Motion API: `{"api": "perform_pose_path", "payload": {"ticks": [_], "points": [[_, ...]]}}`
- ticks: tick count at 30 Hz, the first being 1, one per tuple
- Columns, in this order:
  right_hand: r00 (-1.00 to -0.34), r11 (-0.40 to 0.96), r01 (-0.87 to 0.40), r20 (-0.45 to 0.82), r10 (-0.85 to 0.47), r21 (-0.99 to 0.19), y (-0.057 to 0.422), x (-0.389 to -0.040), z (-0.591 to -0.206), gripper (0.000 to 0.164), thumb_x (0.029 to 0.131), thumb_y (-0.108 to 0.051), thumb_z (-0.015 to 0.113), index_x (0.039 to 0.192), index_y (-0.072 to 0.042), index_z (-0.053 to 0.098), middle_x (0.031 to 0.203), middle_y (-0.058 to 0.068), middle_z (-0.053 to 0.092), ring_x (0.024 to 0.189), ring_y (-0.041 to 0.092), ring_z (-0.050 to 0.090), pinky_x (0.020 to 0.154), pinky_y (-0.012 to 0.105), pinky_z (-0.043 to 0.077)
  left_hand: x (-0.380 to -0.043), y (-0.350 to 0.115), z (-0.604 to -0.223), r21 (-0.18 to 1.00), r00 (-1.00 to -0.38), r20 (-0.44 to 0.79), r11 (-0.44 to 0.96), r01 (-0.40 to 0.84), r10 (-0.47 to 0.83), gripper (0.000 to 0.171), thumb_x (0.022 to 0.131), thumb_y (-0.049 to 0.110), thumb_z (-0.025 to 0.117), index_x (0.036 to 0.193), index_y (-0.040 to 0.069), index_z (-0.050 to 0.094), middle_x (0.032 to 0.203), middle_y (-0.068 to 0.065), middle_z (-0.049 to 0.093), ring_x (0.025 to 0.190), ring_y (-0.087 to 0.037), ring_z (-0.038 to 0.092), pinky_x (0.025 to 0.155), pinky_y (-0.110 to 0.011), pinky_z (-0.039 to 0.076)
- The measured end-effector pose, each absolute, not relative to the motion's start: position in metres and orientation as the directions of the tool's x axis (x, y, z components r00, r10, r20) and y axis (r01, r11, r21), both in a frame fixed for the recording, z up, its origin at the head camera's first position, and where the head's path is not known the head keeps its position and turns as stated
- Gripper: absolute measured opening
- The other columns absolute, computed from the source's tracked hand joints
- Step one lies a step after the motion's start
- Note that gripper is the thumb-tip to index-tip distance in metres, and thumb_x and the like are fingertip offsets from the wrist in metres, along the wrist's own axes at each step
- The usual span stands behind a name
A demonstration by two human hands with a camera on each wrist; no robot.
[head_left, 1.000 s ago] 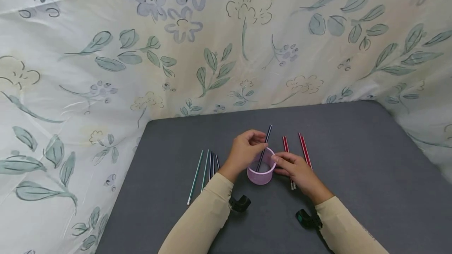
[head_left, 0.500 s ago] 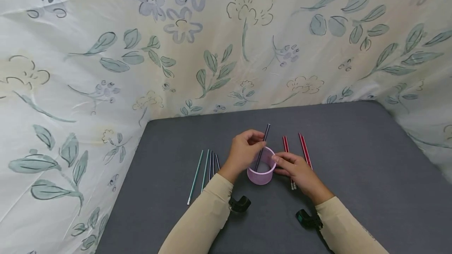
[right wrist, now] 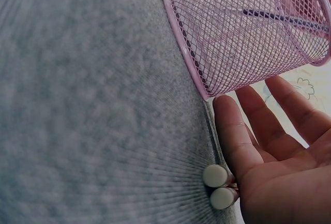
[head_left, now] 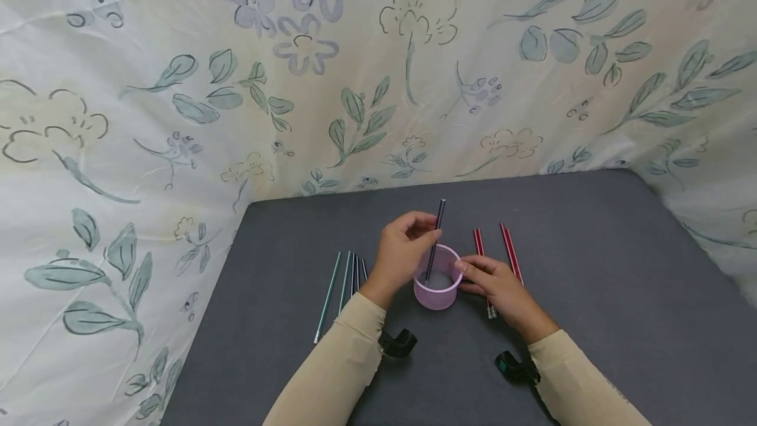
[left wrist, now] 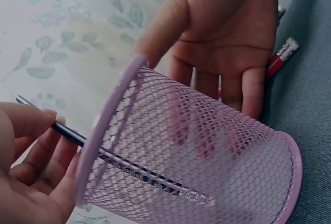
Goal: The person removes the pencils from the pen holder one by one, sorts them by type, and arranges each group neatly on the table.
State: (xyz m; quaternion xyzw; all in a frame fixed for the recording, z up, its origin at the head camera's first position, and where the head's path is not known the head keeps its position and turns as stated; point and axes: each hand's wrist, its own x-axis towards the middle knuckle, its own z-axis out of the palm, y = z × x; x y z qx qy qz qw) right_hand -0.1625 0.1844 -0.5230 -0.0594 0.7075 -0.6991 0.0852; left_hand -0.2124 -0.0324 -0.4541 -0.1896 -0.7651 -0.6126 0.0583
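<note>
My left hand [head_left: 402,252] pinches a dark striped pencil [left wrist: 132,168] between thumb and fingers. The pencil leans in a pink mesh pencil cup [head_left: 435,298], its eraser end down inside and short of the cup's bottom in both wrist views. The cup stands upright on the grey table [head_left: 568,360]. My right hand [head_left: 493,284] rests against the cup's right side. Its thumb lies at the rim, and its fairly straight fingers [right wrist: 232,131] reach along the outside of the mesh.
Left of the cup lie teal pencils [head_left: 328,294] and several dark ones [head_left: 353,275], partly hidden by my left arm. Red pencils [head_left: 511,252] lie to the right, some partly under my right hand. A floral cloth [head_left: 355,110] hangs behind the table.
My left hand has risen slightly and shifted left with the dark pencil, which now stands a bit more upright. The right hand and the cup have stayed in place.
</note>
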Motion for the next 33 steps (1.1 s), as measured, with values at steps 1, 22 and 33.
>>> {"api": "perform_pose_path", "payload": {"ticks": [1,22,33], "points": [[-0.978,0.018,0.034,-0.037,-0.205,-0.999,0.184,-0.162,-0.523,0.046,0.114,-0.021,0.062,0.138,0.018,0.06,0.136,0.033,0.063,0.124,0.04,0.067,0.099,0.042,0.059,-0.212,-0.033,-0.454,0.915,-0.919,0.329,0.169,0.367,0.216,0.017,0.1,0.01,0.082,0.116,0.009,0.08,0.104,0.001,0.075,0.095,-0.017,0.069,0.086,-0.034,0.06],[-0.977,0.047,0.02,-0.029,-0.212,-0.999,0.185,-0.16,-0.522,0.043,0.113,-0.023,0.064,0.137,0.013,0.064,0.135,0.029,0.066,0.122,0.04,0.068,0.099,0.042,0.058,-0.208,-0.066,-0.428,0.898,-0.897,0.44,-0.024,0.439,0.037,0.024,0.101,0.005,0.08,0.124,0.003,0.075,0.108,-0.009,0.071,0.088,-0.023,0.07,0.07,-0.038,0.065],[-0.978,0.046,0.028,-0.037,-0.205,-0.999,0.185,-0.16,-0.521,0.045,0.113,-0.024,0.064,0.138,0.013,0.063,0.137,0.029,0.065,0.124,0.04,0.067,0.1,0.043,0.058,-0.215,-0.1,-0.423,0.935,-0.936,0.344,-0.068,0.348,-0.072,0.026,0.101,0.004,0.079,0.127,0.002,0.073,0.11,-0.013,0.07,0.089,-0.025,0.071,0.066,-0.035,0.065]]}}
